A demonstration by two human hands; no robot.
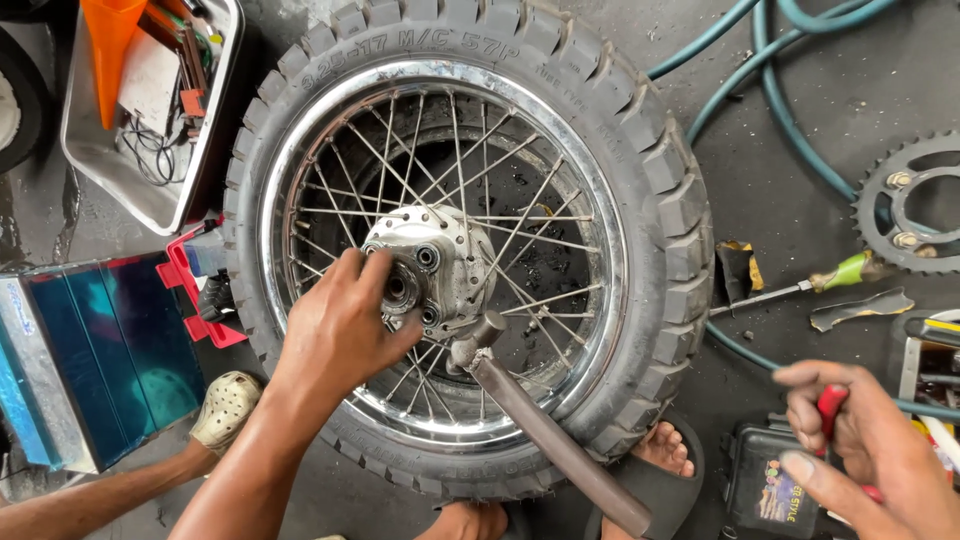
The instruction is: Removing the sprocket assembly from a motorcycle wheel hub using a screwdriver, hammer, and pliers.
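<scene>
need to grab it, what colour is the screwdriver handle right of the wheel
Light green, seen in the head view: the screwdriver.
</scene>
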